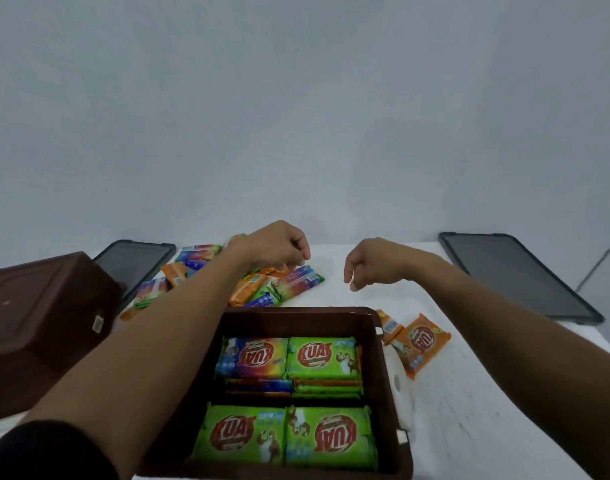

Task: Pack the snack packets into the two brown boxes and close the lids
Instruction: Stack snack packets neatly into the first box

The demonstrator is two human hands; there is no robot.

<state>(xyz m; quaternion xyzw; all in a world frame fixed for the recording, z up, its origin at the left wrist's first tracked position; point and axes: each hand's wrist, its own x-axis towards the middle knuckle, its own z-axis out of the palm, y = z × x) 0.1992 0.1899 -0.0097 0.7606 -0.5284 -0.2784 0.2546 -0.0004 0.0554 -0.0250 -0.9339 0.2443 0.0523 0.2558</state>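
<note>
Head camera looks forward and down, close over the brown box [296, 323].

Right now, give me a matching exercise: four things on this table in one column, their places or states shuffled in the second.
1 open brown box
2 other brown box
3 orange packet pair
4 right dark lid

A flat at the far right
B holds green and rainbow packets
C beside the open box's right wall
D at the far left, no packets showing

Pairs: 1-B, 2-D, 3-C, 4-A

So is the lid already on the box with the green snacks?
No, the brown box is open on top, with the green packets showing inside it.
</note>
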